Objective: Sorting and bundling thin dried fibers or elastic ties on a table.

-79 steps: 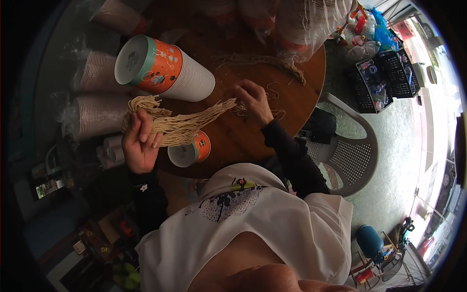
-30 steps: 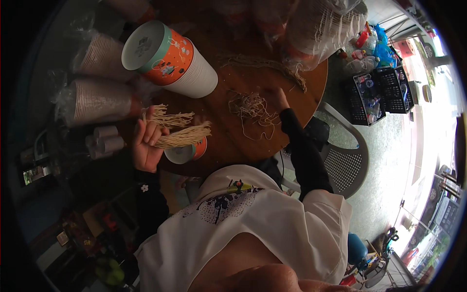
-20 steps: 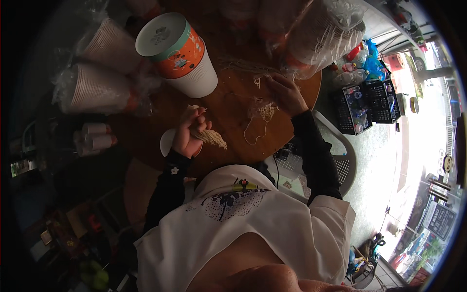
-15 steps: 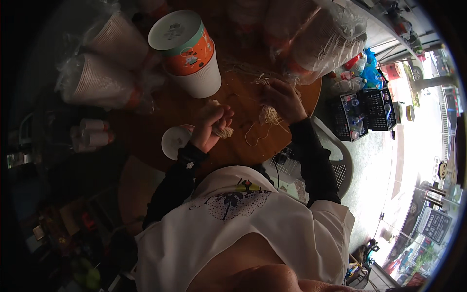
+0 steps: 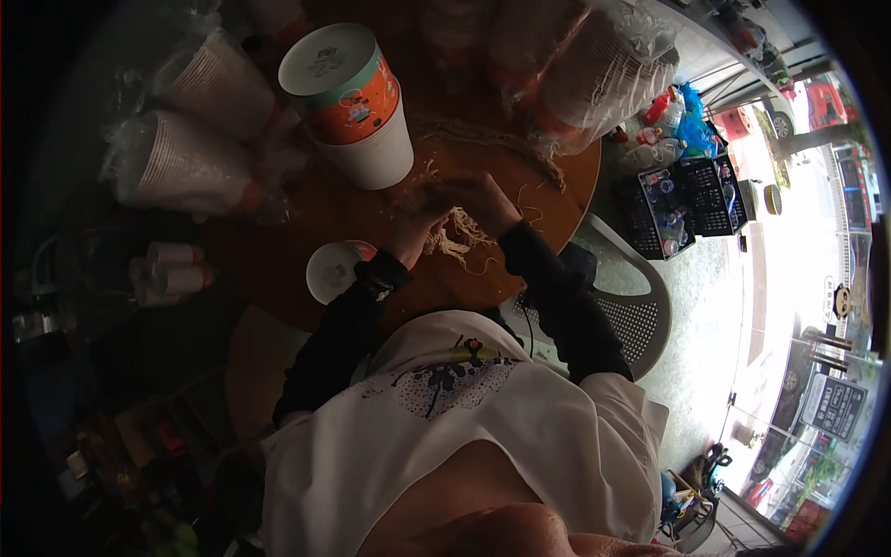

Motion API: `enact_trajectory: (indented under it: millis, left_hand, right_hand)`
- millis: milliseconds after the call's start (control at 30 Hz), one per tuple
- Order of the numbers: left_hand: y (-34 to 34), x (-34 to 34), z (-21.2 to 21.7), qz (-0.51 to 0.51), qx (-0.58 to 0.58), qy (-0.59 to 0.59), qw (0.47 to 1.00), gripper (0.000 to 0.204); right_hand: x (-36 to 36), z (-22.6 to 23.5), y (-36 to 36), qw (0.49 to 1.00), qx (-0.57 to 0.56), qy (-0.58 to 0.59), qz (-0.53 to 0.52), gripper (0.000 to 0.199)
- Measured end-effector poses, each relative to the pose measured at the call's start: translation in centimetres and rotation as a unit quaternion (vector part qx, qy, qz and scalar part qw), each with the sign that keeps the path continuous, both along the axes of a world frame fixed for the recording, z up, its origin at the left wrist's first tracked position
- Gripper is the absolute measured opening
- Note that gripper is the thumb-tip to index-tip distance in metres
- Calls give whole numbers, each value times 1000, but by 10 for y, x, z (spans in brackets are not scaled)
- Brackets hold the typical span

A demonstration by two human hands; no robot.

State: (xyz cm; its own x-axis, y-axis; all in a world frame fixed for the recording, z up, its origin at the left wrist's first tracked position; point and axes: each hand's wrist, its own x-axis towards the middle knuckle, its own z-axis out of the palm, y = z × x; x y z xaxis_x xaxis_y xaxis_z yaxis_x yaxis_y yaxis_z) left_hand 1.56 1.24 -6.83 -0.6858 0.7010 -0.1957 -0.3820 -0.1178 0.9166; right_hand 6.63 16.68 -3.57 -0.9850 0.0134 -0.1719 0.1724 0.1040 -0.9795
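Observation:
Above the round wooden table [image 5: 306, 297], my left hand [image 5: 415, 227] is closed around a bundle of beige string, mostly hidden by its fingers. My right hand [image 5: 481, 200] has its fingers bent over the same bundle and meets the left hand. Loose beige strands [image 5: 455, 239] hang in a tangle beneath my hands, and some ends stick up above them. Just left of my left wrist is a white paper tub [image 5: 332, 273]. Beyond my hands stands a stack of paper buckets [image 5: 369, 148], the top one upside down with an orange and green print.
Plastic-wrapped stacks of white paper cups [image 5: 181, 162] stand at the left, with further wrapped stacks [image 5: 603, 79] at the far right. A length of beige strands [image 5: 506, 141] lies on the tabletop. Right of the table are a grey plastic chair [image 5: 640, 306] and black crates [image 5: 664, 209] holding bottles.
My right hand has moved left to my left hand, bringing its strands along. The left hand has shifted slightly right. The view has turned a little.

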Motion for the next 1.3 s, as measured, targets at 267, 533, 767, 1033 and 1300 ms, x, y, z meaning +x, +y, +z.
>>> enact_trajectory:
  millis: [267,533,767,1033,1300]
  left_hand:
    - [-22,-10,18,30,22,-107,994,13]
    - [-52,-29,4,67,70,-166,981,16]
    - [-113,-64,-71,264,158,-357,882,14]
    - [-58,-1,-59,125,104,-301,940,10]
    - [-6,18,-51,30,24,-201,979,13]
  right_hand:
    - [21,-36,2,995,-34,92,15,37]
    - [32,-79,0,988,-142,-61,1,33]
    - [54,-54,40,983,-74,-70,-156,27]
    - [51,-49,22,984,-141,-25,-107,26]
    - [43,-57,-8,996,65,0,-63,25]
